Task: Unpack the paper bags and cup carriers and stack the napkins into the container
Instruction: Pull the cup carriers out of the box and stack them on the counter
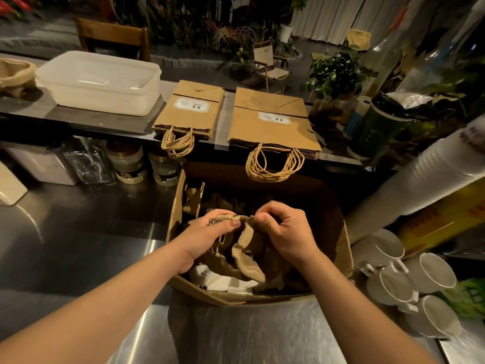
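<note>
An open cardboard box (343, 248) stands on the steel counter and holds brown pulp cup carriers (248, 254) above white napkins (220, 281). Inside the box, my left hand (210, 237) grips a stack of cup carriers by its edge. My right hand (284, 229) pinches the carrier edge beside it. On the raised ledge behind lie two flat stacks of brown paper bags, a narrow stack (191, 111) and a wider one (273, 122), with their handles hanging over the edge. A translucent plastic container (102, 82) sits at the ledge's left with some white napkins inside.
More cup carriers (15, 73) lie at the far left of the ledge. Jars (128, 164) stand under the ledge. Stacked white cups (430, 179) and several white mugs (409, 282) crowd the right side. A potted plant (333, 77) and bottles stand at the back right.
</note>
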Motion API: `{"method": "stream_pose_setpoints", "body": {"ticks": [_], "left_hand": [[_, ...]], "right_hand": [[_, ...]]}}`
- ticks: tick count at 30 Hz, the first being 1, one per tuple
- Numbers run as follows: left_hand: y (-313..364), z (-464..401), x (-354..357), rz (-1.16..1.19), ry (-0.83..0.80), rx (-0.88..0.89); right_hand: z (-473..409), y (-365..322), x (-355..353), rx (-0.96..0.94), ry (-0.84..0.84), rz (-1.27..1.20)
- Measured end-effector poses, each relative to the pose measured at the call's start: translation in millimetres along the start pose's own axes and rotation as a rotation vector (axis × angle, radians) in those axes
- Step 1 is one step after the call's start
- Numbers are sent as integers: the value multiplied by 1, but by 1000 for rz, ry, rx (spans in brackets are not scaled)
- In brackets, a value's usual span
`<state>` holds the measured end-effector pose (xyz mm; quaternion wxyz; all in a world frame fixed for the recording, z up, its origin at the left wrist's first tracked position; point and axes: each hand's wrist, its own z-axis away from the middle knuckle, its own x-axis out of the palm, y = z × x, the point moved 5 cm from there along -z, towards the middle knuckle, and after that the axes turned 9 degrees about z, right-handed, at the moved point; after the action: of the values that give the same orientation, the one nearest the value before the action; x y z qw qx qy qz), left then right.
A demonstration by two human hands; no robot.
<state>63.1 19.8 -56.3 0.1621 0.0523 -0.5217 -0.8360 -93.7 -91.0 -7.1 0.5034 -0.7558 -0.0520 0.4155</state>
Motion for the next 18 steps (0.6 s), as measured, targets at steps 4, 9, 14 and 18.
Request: {"method": "stream_pose_setpoints", "body": {"ticks": [4,9,14,18], "left_hand": [[3,5,6,105,-9,-45],[1,12,9,157,-8,-106],[4,17,16,145,-108,-51],[1,15,18,151,-137,-25]], "right_hand": [[-4,-9,8,-84,68,168],[-8,-17,18,-290,153,313],[-6,-9,30,-190,94,315],[-3,-3,36,-137,88,286]]}}
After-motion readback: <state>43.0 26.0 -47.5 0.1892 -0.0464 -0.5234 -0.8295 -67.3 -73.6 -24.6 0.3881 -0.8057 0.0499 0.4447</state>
